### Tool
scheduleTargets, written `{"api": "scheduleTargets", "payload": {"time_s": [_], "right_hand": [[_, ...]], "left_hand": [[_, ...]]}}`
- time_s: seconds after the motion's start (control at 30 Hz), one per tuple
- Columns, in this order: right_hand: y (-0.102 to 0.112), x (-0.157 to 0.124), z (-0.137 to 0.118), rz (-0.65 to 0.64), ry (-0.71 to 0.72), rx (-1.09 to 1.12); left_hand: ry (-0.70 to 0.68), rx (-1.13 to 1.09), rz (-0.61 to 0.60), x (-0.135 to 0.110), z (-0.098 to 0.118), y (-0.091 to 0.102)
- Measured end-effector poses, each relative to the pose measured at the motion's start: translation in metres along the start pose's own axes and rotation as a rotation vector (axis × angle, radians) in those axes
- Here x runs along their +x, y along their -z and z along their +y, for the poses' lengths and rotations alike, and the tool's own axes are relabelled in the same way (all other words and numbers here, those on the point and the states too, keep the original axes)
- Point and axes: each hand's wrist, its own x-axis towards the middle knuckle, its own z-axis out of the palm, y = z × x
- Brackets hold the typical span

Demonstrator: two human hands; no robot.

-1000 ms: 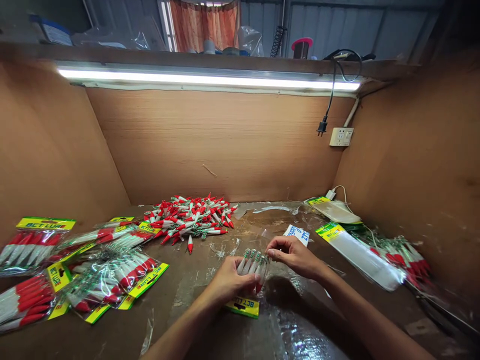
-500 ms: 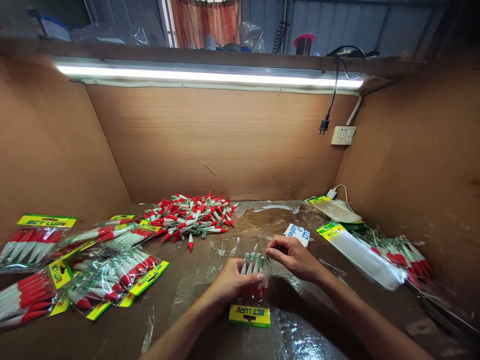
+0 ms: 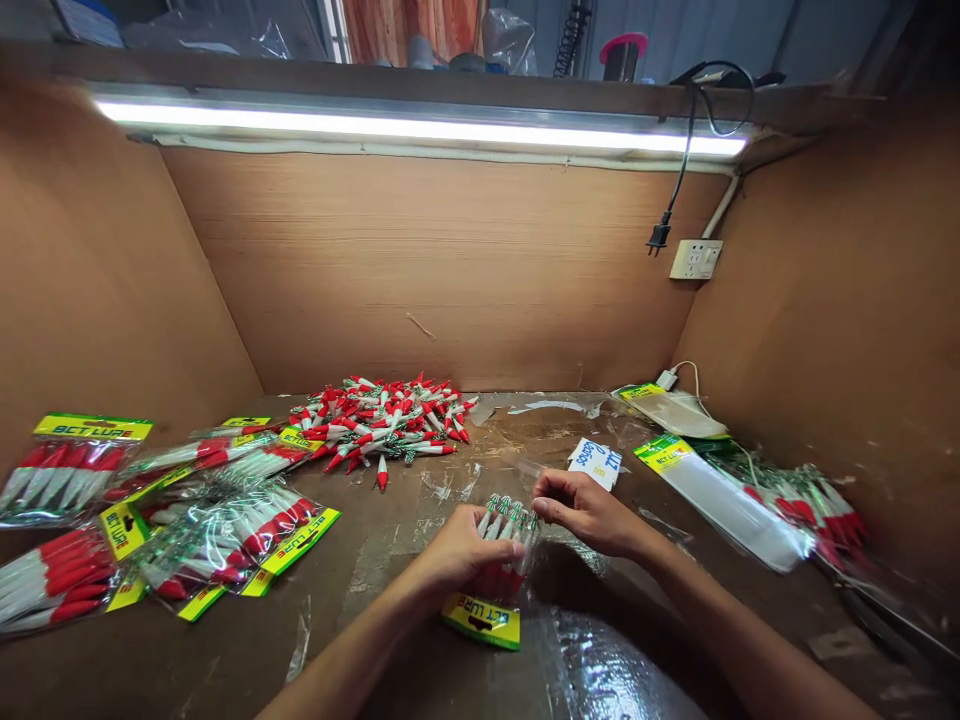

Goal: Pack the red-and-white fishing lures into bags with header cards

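Observation:
My left hand [image 3: 466,548] is closed around a clear plastic bag with a yellow-green header card [image 3: 484,622], its thumb lying across the front. Inside are several red-and-white fishing lures [image 3: 501,525], their green-and-metal spiky hook ends pointing away from me at the bag's far end. The card is toward me, its print upside down. My right hand [image 3: 589,512] pinches thumb and forefinger together at the hook end of the rightmost lure. The exact contact between fingertips, lure and bag edge is too small to make out.
A heap of loose lures [image 3: 390,425] lies at the back. Filled lure packs [image 3: 247,545] spread over the left. Empty header bags [image 3: 720,500] and more lures [image 3: 810,505] lie at right, near a handwritten paper [image 3: 596,463]. A plug [image 3: 658,236] hangs above.
The bag in my left hand has tilted, its header card swinging slightly left. My right hand keeps its pinch at the hook ends. The camera view has tipped down a little.

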Motion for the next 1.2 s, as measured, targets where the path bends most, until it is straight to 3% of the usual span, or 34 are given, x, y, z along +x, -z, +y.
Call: {"api": "scheduleTargets", "payload": {"time_s": [0.37, 0.63, 0.87, 1.07, 1.2], "right_hand": [[0.001, -0.001, 0.002, 0.084, 0.042, -0.033], [0.003, 0.0, 0.004, 0.146, 0.063, -0.142], [-0.001, 0.006, 0.021, 0.227, -0.144, 0.236], [-0.003, 0.008, 0.02, 0.294, -0.194, 0.396], [-0.006, 0.007, 0.02, 0.21, -0.274, 0.586]], "left_hand": [[-0.072, -0.008, -0.136, -0.003, 0.003, 0.004], [-0.08, -0.084, -0.013, 0.006, -0.007, 0.006], [-0.081, -0.11, -0.164, 0.005, -0.007, 0.012], [-0.131, -0.103, -0.117, 0.006, -0.01, 0.006], [-0.118, -0.001, -0.059, 0.005, -0.01, 0.002]]}}
